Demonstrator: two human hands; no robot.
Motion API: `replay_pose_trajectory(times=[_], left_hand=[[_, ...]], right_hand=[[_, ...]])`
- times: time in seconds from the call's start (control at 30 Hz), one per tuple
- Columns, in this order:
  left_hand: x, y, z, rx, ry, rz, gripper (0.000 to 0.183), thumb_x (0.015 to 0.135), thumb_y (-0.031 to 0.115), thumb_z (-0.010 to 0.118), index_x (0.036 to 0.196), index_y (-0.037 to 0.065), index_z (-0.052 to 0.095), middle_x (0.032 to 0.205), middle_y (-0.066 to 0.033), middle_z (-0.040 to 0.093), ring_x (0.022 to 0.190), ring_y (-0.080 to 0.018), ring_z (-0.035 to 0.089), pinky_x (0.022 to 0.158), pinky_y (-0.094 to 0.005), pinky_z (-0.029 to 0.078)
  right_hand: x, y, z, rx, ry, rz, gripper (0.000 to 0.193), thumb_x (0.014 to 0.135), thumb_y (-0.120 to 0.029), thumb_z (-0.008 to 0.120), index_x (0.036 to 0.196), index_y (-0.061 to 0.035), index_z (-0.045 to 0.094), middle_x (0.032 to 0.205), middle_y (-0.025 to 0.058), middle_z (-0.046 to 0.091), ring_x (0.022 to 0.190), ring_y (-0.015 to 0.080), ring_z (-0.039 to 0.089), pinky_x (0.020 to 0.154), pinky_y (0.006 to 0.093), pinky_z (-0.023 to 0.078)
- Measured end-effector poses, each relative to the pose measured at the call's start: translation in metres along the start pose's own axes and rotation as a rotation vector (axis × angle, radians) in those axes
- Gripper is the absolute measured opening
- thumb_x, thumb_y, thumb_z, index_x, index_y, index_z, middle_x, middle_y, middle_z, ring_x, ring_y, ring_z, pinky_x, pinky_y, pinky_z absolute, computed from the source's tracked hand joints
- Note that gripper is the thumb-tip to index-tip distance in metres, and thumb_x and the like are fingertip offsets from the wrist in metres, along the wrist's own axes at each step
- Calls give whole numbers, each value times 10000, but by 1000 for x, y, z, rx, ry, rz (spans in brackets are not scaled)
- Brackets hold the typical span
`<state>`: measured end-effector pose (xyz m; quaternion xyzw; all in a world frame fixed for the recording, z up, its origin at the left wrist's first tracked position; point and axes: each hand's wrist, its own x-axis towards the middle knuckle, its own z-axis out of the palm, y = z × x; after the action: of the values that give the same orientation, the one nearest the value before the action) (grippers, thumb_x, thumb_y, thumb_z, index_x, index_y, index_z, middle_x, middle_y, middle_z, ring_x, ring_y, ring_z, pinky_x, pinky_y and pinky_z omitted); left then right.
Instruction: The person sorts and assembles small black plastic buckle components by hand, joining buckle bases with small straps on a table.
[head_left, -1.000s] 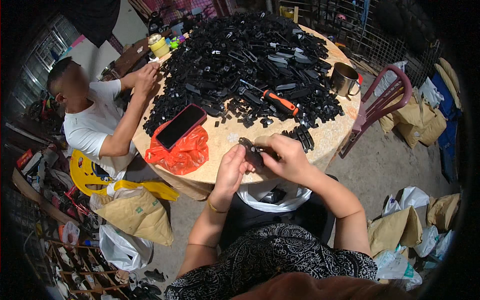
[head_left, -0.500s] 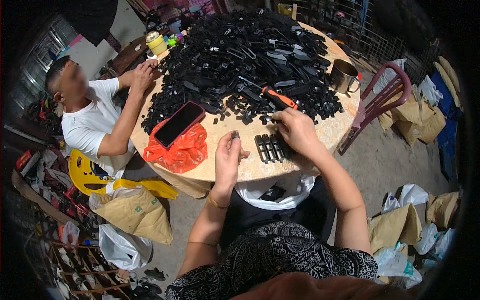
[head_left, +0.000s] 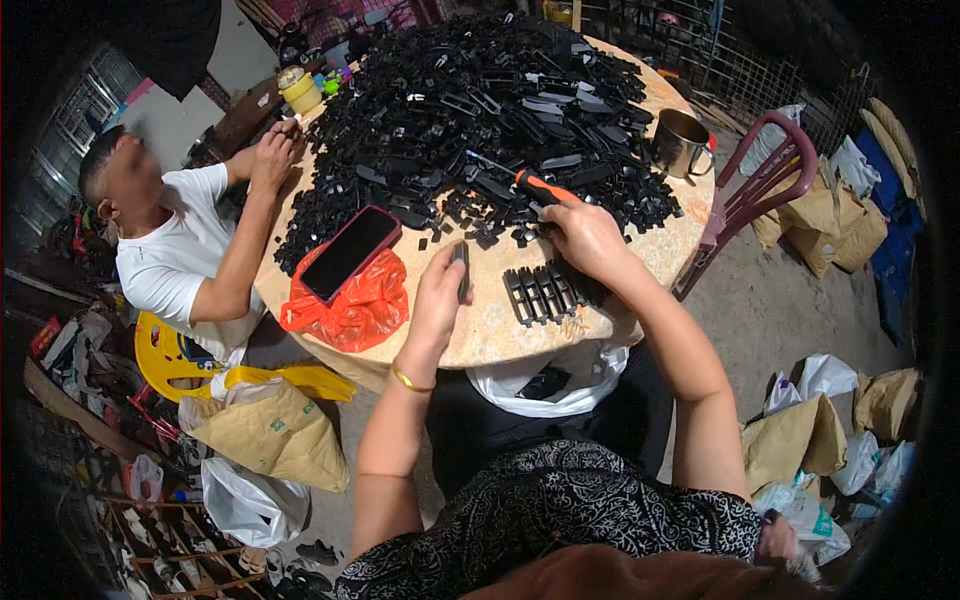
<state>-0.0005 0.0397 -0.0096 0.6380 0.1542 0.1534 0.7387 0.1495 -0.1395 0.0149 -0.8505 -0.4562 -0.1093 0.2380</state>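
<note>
My left hand [head_left: 432, 305] is closed around a small dark plastic piece [head_left: 461, 270], held upright above the tablecloth. Curled over the near end of an orange-and-black screwdriver handle [head_left: 543, 187] is my right hand [head_left: 588, 240]; its fingers hide that end. The screwdriver's shaft points up and left across the heap of black plastic parts [head_left: 480, 100]. Just below my right hand, a row of several black slotted buckle-like pieces [head_left: 543, 294] lies on the table.
A phone [head_left: 350, 253] rests on a red plastic bag [head_left: 350, 310]. A metal mug [head_left: 683, 143] stands at the right, by a purple chair [head_left: 770, 180]. Across the left side sits another person [head_left: 180, 240]. A white bag [head_left: 545, 390] hangs open below the table edge.
My right hand has moved up from the small parts onto the screwdriver handle. The left hand has turned, showing more of its dark piece. The view has shifted slightly.
</note>
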Motion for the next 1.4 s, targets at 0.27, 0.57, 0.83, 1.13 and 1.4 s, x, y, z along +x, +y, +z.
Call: replay_pose_trajectory(times=[0.27, 0.57, 0.83, 1.13, 1.4], left_hand=[[-7, 31, 24, 1143, -101, 487, 522, 749, 243, 673, 1183, 8, 503, 1088, -197, 442, 1062, -329, 382, 935, -390, 340], [-39, 6, 44, 981, -92, 357, 726, 670, 214, 744, 1220, -42, 345, 1103, -208, 463, 1088, -358, 387, 925, -416, 325], [-50, -12, 54, 488, -90, 292, 638, 756, -54, 546, 1316, 24, 250, 1015, -180, 532, 862, -225, 573, 764, -326, 462], [-58, -4, 61, 17, -190, 201, 612, 828, -55, 476, 1363, 39, 193, 1058, -106, 502, 946, -161, 527, 797, -276, 448], [-58, 0, 42, -140, -319, 30, 437, 939, 89, 399, 1338, -22, 259, 1179, -148, 495, 1021, -178, 541, 832, -303, 467]], right_hand=[[-34, -11, -25, 401, 174, 64, 206, 745, -15, 609, 951, -20, 590, 853, 154, 564, 775, 326, 580, 677, 360, 469], [-77, -51, -14, 414, 228, -119, 232, 719, -36, 624, 948, -53, 599, 798, 116, 582, 743, 292, 581, 651, 361, 475], [-81, -64, -1, 609, 360, -95, 187, 689, -29, 652, 874, -19, 623, 716, 125, 594, 619, 265, 590, 555, 320, 477], [-79, -67, 1, 582, 395, -70, 177, 689, -39, 645, 865, -29, 629, 725, 115, 607, 618, 258, 593, 544, 322, 477], [-80, -68, -7, 440, 485, -172, 182, 678, -46, 661, 853, -28, 614, 740, 100, 617, 628, 256, 594, 560, 321, 479]])
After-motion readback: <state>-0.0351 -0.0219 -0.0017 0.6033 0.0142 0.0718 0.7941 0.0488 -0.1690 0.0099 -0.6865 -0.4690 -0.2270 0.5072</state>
